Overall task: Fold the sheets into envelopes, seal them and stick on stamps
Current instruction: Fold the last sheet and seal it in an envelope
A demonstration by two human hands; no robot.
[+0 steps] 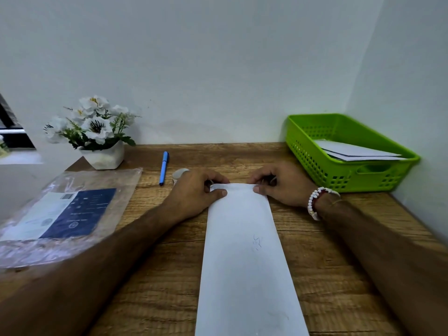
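The left hand point(198, 192) pinches the far left corner of the long white paper sheet point(242, 263), with the thumb on top and the fingers curled over the edge. The right hand point(283, 187) does the same at the far right corner. I see the sheet lying flat in the middle of the brown wooden counter point(327, 275). It runs from the two hands down to the near edge, and it looks folded into a narrow strip.

I think this paper is very light and thin. It bends easily and will keep any crease I press into it, even a wrong one. It could also slide on the smooth wood. So I would hold it by the far corners, one in each hand, to fold the edge over straight.

Both arms reach forward, low over the counter, one on each side of the sheet, palms down. The green plastic basket point(351, 151) sits well apart at the far right.
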